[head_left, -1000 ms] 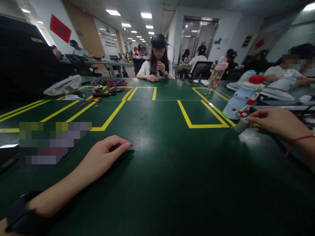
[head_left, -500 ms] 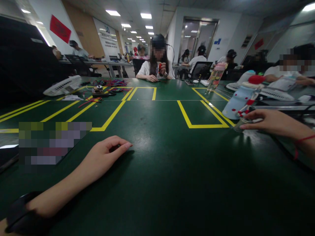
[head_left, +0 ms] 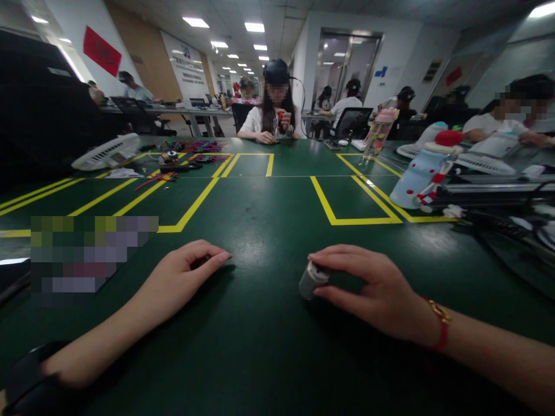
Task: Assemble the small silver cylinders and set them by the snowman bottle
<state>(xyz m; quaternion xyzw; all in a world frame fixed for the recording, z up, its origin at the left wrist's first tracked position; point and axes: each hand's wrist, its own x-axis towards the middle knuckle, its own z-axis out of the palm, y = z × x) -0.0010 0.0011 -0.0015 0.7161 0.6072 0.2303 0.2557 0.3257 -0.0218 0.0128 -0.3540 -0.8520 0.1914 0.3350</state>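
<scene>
Right of centre, my right hand [head_left: 381,289] is clamping the grey cylinder [head_left: 311,283] by its probably rigid, slick body, my left hand [head_left: 184,273] resting fingertips together.

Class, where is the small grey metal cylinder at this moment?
In the head view, the small grey metal cylinder is right of centre, between the fingers of the bare right hand, lower in frame than the yellow tape.
</scene>
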